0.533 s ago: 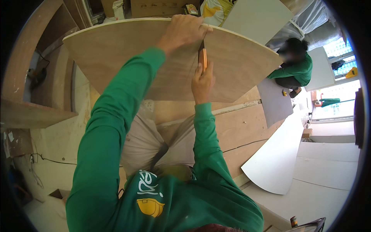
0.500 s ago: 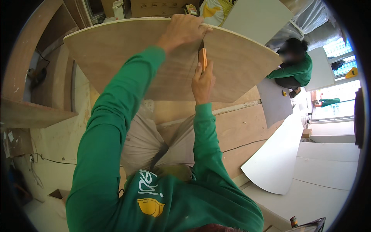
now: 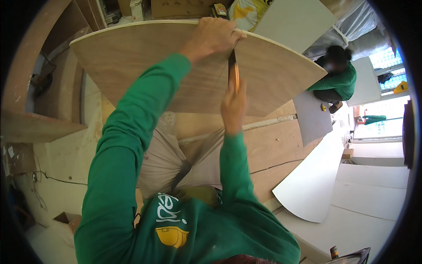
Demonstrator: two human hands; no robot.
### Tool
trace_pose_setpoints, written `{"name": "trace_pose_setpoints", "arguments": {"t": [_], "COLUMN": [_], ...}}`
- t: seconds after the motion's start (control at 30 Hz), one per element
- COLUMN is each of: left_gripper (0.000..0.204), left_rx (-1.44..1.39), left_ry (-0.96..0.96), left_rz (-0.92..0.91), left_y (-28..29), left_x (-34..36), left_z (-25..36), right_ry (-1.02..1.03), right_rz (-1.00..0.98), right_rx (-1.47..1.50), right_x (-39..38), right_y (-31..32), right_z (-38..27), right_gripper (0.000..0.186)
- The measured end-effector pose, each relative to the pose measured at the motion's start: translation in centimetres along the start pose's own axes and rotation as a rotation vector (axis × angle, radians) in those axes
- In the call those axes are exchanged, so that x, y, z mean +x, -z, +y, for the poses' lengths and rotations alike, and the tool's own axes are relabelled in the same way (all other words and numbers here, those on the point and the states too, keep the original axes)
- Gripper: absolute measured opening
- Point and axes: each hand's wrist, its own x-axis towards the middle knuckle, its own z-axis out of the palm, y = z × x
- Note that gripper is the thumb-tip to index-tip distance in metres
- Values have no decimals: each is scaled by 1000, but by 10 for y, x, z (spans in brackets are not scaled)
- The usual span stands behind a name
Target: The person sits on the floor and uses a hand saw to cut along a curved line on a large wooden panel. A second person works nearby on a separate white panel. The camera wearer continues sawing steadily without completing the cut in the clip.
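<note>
Two hands of yours are at one large brown board (image 3: pixel 154 66), which stands before you, in front of your knees, its upper edge looking curved. Your left hand (image 3: pixel 213 35) lies over this upper edge, with the back of the hand toward you and the fingers bent close together; I cannot tell if they pinch the board, because the fingertips are partly hidden. Your right hand (image 3: pixel 234 105) is lower and somewhat blurred, but it is closed around the orange handle of a tool (image 3: pixel 238 79). The dark blade (image 3: pixel 232 60) of this tool points upward to the board's edge, just beneath your left fingers. A thin dark line goes down the board, beside the blade.

To your right, another person (image 3: pixel 340 79) in a green top crouches near the board's end, beside a grey sheet (image 3: pixel 312 116). Nearer to you lies a white panel (image 3: pixel 310 189) with a curved end. Behind the board there are a cardboard box (image 3: pixel 182 9) and a yellow and white bag (image 3: pixel 248 15). To your left is a wooden frame (image 3: pixel 22 83).
</note>
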Motion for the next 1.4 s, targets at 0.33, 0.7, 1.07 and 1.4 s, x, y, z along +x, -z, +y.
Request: {"name": "trace_pose_setpoints", "arguments": {"t": [0.33, 0.7, 1.07, 1.4], "left_gripper": [55, 56, 56, 55], "left_rx": [-1, -15, 7, 2], "left_ry": [22, 9, 28, 25], "left_rz": [-32, -19, 3, -33], "left_y": [0, 10, 2, 5], "left_x": [3, -4, -2, 1], "left_z": [-15, 0, -11, -6], "right_ry": [-27, 134, -101, 145], "right_rz": [-28, 80, -29, 108], "right_rx": [20, -21, 89, -31], "right_x": [-149, 46, -176, -2], "right_y": [56, -15, 82, -4], "right_z": [23, -19, -10, -8], "right_gripper": [38, 44, 37, 31]}}
